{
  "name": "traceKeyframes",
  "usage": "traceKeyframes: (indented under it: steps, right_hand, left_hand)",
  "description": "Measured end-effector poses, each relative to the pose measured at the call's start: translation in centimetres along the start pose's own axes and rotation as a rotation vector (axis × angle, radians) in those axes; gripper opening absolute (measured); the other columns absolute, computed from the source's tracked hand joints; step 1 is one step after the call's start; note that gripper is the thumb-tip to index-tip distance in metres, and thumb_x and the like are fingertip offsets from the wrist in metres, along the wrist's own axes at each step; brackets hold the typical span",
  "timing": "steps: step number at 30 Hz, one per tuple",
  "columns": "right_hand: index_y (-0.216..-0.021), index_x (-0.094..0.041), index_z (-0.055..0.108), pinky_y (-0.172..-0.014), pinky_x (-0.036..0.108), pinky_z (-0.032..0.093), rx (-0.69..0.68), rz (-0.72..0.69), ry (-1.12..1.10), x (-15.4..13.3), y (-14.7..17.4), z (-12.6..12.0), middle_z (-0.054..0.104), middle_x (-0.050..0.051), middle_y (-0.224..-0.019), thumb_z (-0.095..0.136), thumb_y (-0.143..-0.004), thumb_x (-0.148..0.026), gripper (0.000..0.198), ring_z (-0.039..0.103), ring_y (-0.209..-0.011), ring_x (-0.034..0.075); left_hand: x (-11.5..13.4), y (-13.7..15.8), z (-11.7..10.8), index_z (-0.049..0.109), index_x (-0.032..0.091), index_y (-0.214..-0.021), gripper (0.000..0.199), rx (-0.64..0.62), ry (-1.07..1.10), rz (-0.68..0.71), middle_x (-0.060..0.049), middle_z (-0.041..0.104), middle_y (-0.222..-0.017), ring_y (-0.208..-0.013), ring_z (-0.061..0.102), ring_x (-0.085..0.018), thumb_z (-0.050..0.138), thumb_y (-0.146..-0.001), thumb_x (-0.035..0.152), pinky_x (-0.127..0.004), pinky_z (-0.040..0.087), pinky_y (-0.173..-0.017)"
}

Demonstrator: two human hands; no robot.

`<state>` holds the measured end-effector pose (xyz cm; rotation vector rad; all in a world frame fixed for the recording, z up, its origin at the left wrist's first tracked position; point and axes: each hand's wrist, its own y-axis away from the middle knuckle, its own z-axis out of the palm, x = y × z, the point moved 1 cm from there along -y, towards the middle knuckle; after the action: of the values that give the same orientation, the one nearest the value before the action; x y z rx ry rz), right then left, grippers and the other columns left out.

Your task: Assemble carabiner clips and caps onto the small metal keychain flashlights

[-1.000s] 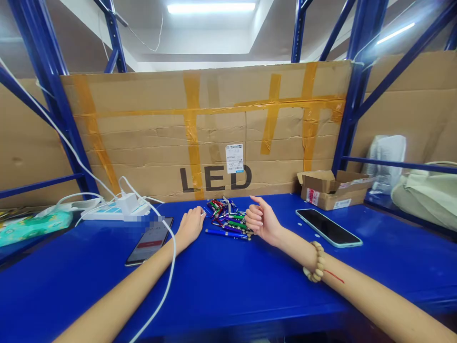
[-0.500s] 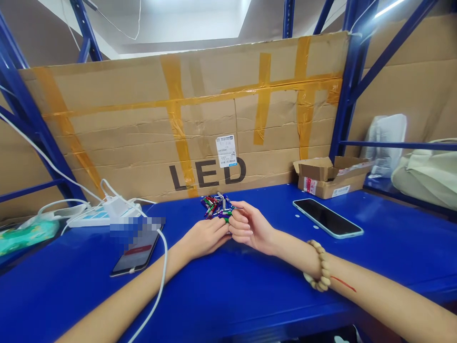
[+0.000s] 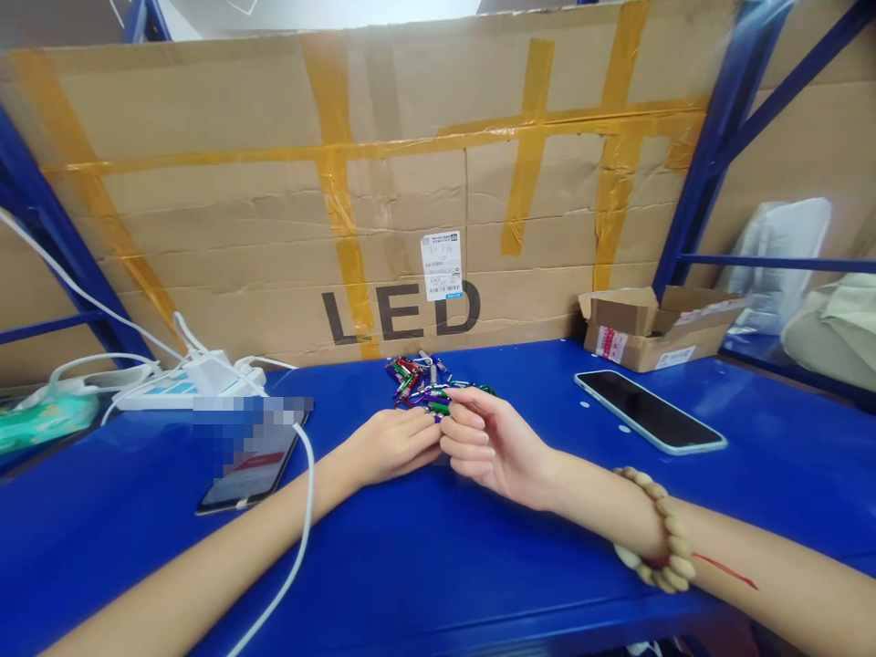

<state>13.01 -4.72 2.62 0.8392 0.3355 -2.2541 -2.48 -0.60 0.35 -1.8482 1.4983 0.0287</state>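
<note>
A heap of small shiny metal clips (image 3: 417,379), like key-ring carabiners in red, green, blue, purple and silver, lies on the blue table top just beyond my hands. My left hand (image 3: 393,445) rests low before the heap, its fingers pressed together and their tips partly hidden. Beside it, almost touching, my right hand (image 3: 496,447) has its fingers curled in and the index finger bent towards the thumb. A green and purple bit shows between the two hands, but whether either one grips it is too small to tell. A bead bracelet circles my right wrist.
At the right lies a phone (image 3: 650,411) in a pale blue case, with an open cardboard box (image 3: 657,333) behind it. On the left a second phone (image 3: 256,465) lies near a white power strip (image 3: 157,388), and a white cable (image 3: 307,511) crosses my left forearm. Large cardboard (image 3: 260,228) stands at the back.
The view has tilted down and come a little closer. My right hand has shifted slightly right, and more of the metal heap shows between and beyond the hands.
</note>
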Motion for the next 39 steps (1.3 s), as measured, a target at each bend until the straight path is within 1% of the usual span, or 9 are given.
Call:
traceKeyframes:
  steps: [3, 6, 14, 17, 20, 23, 28, 33, 39]
  right_hand:
    - [-0.043, -0.017, 0.033, -0.033, 0.014, 0.026, -0.001, -0.005, 0.024, 0.1, 0.2, 0.2, 0.032, -0.006, -0.037, 0.044, -0.084, -0.028, 0.044, 0.027, -0.032, 0.004]
    - [-0.043, -0.017, 0.034, -0.033, 0.014, 0.026, 0.001, -0.004, 0.035, 0.1, 0.2, 0.3, 0.032, -0.006, -0.037, 0.044, -0.084, -0.028, 0.044, 0.027, -0.032, 0.004]
    - [-0.045, -0.017, 0.033, -0.034, 0.014, 0.028, 0.028, -0.029, 0.078, -0.1, 0.1, 0.4, 0.033, -0.006, -0.038, 0.049, -0.081, -0.029, 0.041, 0.030, -0.033, 0.004]
    - [-0.049, -0.016, 0.044, -0.037, 0.015, 0.036, 0.139, -0.066, 0.141, -0.1, 0.1, 0.4, 0.043, -0.004, -0.042, 0.051, -0.080, -0.026, 0.033, 0.041, -0.036, 0.005]
    - [-0.063, -0.012, 0.060, -0.050, 0.017, 0.048, 0.319, -0.125, 0.234, -0.1, 0.0, 0.2, 0.061, 0.003, -0.055, 0.049, -0.081, -0.020, 0.022, 0.058, -0.051, 0.009]
    - [-0.074, -0.011, 0.066, -0.062, 0.020, 0.053, 0.395, -0.165, 0.259, -0.1, -0.1, -0.1, 0.069, 0.006, -0.069, 0.050, -0.080, -0.017, 0.018, 0.066, -0.064, 0.012]
    - [-0.078, -0.012, 0.068, -0.069, 0.022, 0.055, 0.353, -0.207, 0.285, 0.0, -0.2, -0.5, 0.071, 0.006, -0.078, 0.056, -0.079, -0.016, 0.013, 0.068, -0.070, 0.013]
    - [-0.079, -0.012, 0.070, -0.068, 0.019, 0.055, 0.338, -0.215, 0.339, 0.0, -0.3, -0.5, 0.072, 0.005, -0.079, 0.064, -0.074, -0.016, 0.009, 0.068, -0.072, 0.013]
    - [-0.085, -0.013, 0.070, -0.069, 0.016, 0.055, 0.342, -0.189, 0.382, 0.1, -0.3, -0.9, 0.072, 0.004, -0.080, 0.072, -0.065, -0.011, 0.021, 0.068, -0.076, 0.012]
  left_hand:
    - [0.0, 0.4, 0.3, 0.051, 0.016, -0.073, 0.031, -0.024, 0.033, -0.021, -0.001, 0.058, -0.063, -0.057, 0.056, -0.010, 0.032, -0.093, 0.032, -0.020, 0.044, -0.054]
    - [0.0, 0.4, 0.3, 0.050, 0.017, -0.073, 0.031, -0.047, 0.054, -0.037, 0.000, 0.059, -0.061, -0.054, 0.057, -0.009, 0.033, -0.093, 0.033, -0.020, 0.043, -0.051]
    - [0.1, 0.2, 0.0, 0.048, 0.016, -0.073, 0.027, -0.001, 0.051, -0.036, 0.001, 0.060, -0.058, -0.051, 0.058, -0.010, 0.035, -0.092, 0.032, -0.020, 0.041, -0.047]
    - [0.0, 0.3, 0.1, 0.050, 0.016, -0.078, 0.027, -0.016, 0.045, -0.057, 0.000, 0.060, -0.057, -0.049, 0.057, -0.010, 0.035, -0.091, 0.034, -0.019, 0.040, -0.044]
    - [-0.2, 0.5, 0.3, 0.053, 0.016, -0.080, 0.028, -0.023, 0.061, -0.076, -0.001, 0.062, -0.059, -0.051, 0.059, -0.011, 0.035, -0.091, 0.035, -0.019, 0.042, -0.046]
    - [-0.3, 0.7, 0.5, 0.053, 0.016, -0.075, 0.029, -0.038, 0.078, -0.084, -0.002, 0.063, -0.061, -0.053, 0.061, -0.012, 0.037, -0.090, 0.034, -0.020, 0.044, -0.048]
    - [-0.3, 0.7, 0.6, 0.055, 0.015, -0.075, 0.033, -0.107, 0.073, -0.089, -0.004, 0.064, -0.065, -0.056, 0.062, -0.012, 0.034, -0.091, 0.035, -0.021, 0.046, -0.051]
    - [-0.3, 0.7, 0.4, 0.056, 0.015, -0.075, 0.032, -0.103, 0.067, -0.097, -0.004, 0.065, -0.064, -0.054, 0.061, -0.013, 0.035, -0.090, 0.034, -0.021, 0.045, -0.049]
    - [-0.4, 0.9, 0.6, 0.053, 0.015, -0.072, 0.034, -0.153, 0.077, -0.114, -0.004, 0.063, -0.063, -0.054, 0.061, -0.013, 0.034, -0.091, 0.036, -0.021, 0.046, -0.050]
